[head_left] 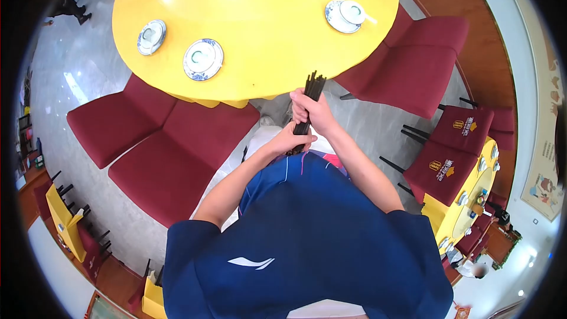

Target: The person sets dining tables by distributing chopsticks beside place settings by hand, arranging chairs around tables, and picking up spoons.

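Observation:
A bundle of black chopsticks (314, 86) stands nearly upright in front of my body, close to the near edge of the round table. My right hand (313, 111) is wrapped round its upper part, with the tips sticking out above the fingers. Lower down, my left hand (291, 139) grips the same bundle near its bottom end. The lower ends are partly hidden by my fingers and shirt. Beyond the hands, the yellow tablecloth (254, 35) hangs over the table edge.
Blue-and-white place settings stand on the table, among them a plate with a bowl (204, 59) and another plate (342, 16). Dark red chairs (171, 171) are at the left, and more chairs (407, 65) at the right. Another yellow table (466, 201) stands at the far right.

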A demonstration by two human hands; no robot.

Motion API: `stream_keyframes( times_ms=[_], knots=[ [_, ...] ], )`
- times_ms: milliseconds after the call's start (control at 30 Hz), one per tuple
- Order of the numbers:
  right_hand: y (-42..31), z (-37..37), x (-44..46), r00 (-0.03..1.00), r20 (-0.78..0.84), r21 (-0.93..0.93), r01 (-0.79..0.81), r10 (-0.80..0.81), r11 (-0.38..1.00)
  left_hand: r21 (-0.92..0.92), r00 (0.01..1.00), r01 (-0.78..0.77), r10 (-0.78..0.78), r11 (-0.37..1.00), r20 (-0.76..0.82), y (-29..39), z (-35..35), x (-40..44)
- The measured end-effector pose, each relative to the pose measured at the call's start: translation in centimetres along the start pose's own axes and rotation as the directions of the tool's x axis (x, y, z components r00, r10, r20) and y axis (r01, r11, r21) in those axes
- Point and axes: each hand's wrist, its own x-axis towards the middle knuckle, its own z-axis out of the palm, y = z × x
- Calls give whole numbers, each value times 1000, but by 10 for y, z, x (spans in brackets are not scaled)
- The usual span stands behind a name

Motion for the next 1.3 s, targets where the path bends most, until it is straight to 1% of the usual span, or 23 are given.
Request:
stream_keyframes(
  times_ms=[100, 133, 167, 200, 233, 267, 300, 333, 367, 400, 500, 533, 567, 700, 867, 933, 967, 1033, 1067, 1133, 1167, 1233, 1300],
  knots=[
    [-21, 7, 8, 999, 0, -54, 41, -41, 998, 90, 999, -38, 36, 995, 27, 8, -12, 19],
    [-26, 4, 14, 998, 16, -33, 61, -60, 998, 178, 999, -11, 18, 984, -39, 20, -17, 28],
    [-29, -2, 23, 998, 20, -30, 52, -51, 998, 172, 999, -6, 14, 985, -47, 25, -24, 47],
    [-33, -8, 33, 986, 14, -205, 166, -167, 965, 303, 959, -226, 266, 926, -97, 30, -33, 70],
    [-36, -16, 46, 960, 28, -372, 267, -277, 889, 438, 859, -410, 500, 800, -111, 32, -44, 93],
    [-35, -31, 66, 921, 92, -510, 370, -379, 776, 433, 861, -401, 494, 807, -124, 37, -57, 115],
    [-32, -45, 82, 927, 94, -508, 358, -362, 784, 503, 839, -422, 535, 754, -99, 42, -72, 138],
    [-32, -57, 100, 904, 124, -559, 405, -410, 724, 569, 812, -445, 579, 692, -70, 45, -84, 160],
    [-37, -69, 118, 876, 163, -609, 451, -454, 652, 561, 806, -448, 586, 696, -85, 45, -95, 182],
    [-39, -78, 131, 843, 167, -547, 511, -512, 663, 610, 771, -451, 629, 651, -101, 45, -106, 203],
    [-50, -107, 157, 844, 194, -581, 510, -501, 634, 668, 726, -418, 668, 616, -162, 48, -120, 237],
    [-59, -111, 163, 810, 239, -602, 556, -535, 573, 722, 688, -406, 708, 560, -162, 50, -120, 245],
    [-58, -121, 171, 823, 234, -590, 543, -517, 597, 775, 649, -390, 746, 497, -152, 48, -121, 254],
    [-52, -152, 193, 851, 298, -577, 521, -432, 628, 801, 629, -328, 748, 501, -210, 42, -121, 273],
    [-57, -158, 208, 852, 413, -598, 520, -321, 610, 804, 497, -276, 794, 526, -349, 60, -102, 271],
    [-52, -157, 219, 804, 381, -467, 593, -457, 656, 763, 531, -253, 745, 594, -404, 60, -94, 268],
    [-50, -158, 221, 807, 378, -463, 589, -454, 663, 715, 566, -239, 692, 657, -447, 58, -90, 265],
    [-49, -159, 222, 888, 310, -508, 456, -339, 731, 608, 633, -208, 580, 766, -514, 54, -78, 257],
    [-50, -160, 222, 887, 308, -509, 459, -344, 728, 554, 662, -196, 525, 809, -534, 55, -72, 255],
    [-62, -158, 222, 957, 247, -604, 276, -153, 748, 449, 720, -181, 429, 875, -546, 64, -62, 254],
    [-70, -154, 220, 954, 245, -609, 290, -173, 738, 398, 748, -172, 382, 901, -542, 69, -56, 253],
    [-88, -142, 208, 999, 38, -458, 35, -20, 888, 297, 805, -139, 283, 945, -522, 78, -43, 245],
    [-114, -122, 193, 997, 32, -490, 71, -63, 869, 182, 869, -124, 196, 975, -454, 97, -15, 220]
  ],
)
